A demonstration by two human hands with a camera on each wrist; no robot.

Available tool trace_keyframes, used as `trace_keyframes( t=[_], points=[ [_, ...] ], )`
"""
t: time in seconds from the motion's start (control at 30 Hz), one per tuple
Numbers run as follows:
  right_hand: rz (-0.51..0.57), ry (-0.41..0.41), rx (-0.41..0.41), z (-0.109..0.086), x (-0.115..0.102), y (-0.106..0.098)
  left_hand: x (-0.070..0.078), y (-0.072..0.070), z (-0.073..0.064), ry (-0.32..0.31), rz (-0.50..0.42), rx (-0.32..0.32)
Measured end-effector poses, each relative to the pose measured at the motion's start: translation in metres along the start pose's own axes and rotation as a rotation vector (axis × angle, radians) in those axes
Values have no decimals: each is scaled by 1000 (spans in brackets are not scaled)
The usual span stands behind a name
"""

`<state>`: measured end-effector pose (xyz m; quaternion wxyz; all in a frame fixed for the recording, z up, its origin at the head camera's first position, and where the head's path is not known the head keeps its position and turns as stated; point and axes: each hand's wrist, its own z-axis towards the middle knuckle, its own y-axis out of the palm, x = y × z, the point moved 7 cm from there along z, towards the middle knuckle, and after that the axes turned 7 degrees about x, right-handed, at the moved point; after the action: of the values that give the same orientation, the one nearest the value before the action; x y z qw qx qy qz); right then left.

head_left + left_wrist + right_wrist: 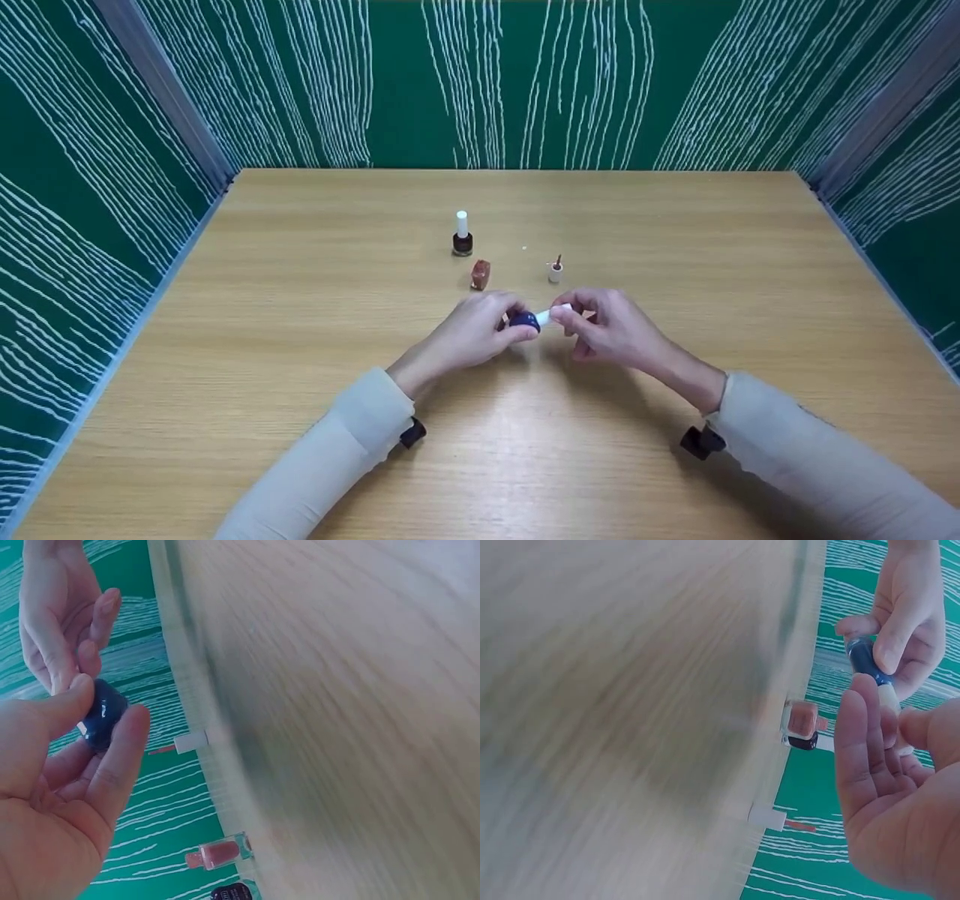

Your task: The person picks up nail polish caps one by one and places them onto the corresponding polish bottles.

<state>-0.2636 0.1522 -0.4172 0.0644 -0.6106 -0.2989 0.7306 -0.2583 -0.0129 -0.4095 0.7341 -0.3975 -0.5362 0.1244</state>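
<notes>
held between both hands, off the tabletop (300,300): a dark blue bottle (524,322), tipped almost onto its side, with its white cap (544,318) toward the right and slightly up. gripped around the body by the left hand (472,332), with curled thumb and fingers; pinched at the cap by the right hand (619,330), between thumb and fingertips. joined, by the look of it, at cap and neck; tight or loosened, cannot tell.

apparently in hand: working the cap against the bottle. best done by keeping the body firm and still, turning only at the cap and staying in line with the neck. better to bring the neck more upright before any parting, to guard against spills.

deep blue throughout; impossible to judge how full. just beyond: a reddish bottle (481,275), upright and uncapped, clear-walled, showing brownish pink inside. farther back: a nearly black bottle (463,244), upright, closed by a tall white top (462,223), dark inside to an unreadable level. to the right, stood upside down: a loose cap (555,274), with a reddish brush (558,261) pointing up. at the back: a green wall (409,82) with white streaks.
</notes>
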Motion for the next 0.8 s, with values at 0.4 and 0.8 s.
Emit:
trace_keyframes(
  t=[0.4, 0.8],
  points=[
    [38, 59, -15, -1, 4, 3, -2, 1, 1, -27, -22, -23],
    [96, 43, -6, 3, 1, 4, -2, 5, 0, -58, -42, -43]
  ],
)
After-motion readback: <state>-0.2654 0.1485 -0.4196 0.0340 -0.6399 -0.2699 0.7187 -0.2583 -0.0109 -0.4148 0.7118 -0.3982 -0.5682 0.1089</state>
